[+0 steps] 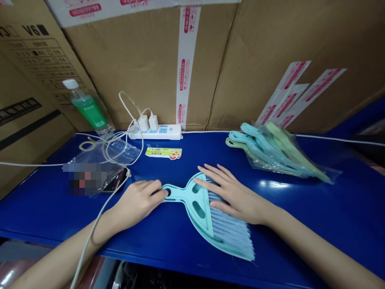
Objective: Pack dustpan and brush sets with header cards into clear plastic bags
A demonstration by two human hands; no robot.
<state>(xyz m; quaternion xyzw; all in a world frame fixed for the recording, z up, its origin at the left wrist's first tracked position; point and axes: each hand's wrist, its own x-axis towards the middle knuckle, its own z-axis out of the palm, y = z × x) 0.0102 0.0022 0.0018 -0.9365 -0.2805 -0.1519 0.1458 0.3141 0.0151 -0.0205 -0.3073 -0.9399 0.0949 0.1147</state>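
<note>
A turquoise hand brush (202,206) with pale blue bristles lies on the table, nested on a matching dustpan (221,245). My left hand (140,202) is closed, its thumb and fingers pinching the looped end of the stacked handles. My right hand (237,196) lies flat across the upper bristles with its fingers spread, gripping nothing. Some of the bristles are hidden beneath it. Behind the brush, a yellow-green printed label card (164,152) rests on the table. To the right, more turquoise and green brush and dustpan sets (273,150) lie in clear plastic bags.
A white power strip (156,131) with two plugged-in chargers stands at the back. Its white cable (99,218) loops over my left forearm. A green-labelled bottle (88,108) and a clear plastic bag (126,148) are at left. Large cardboard boxes (144,60) wall off the blue table (159,237).
</note>
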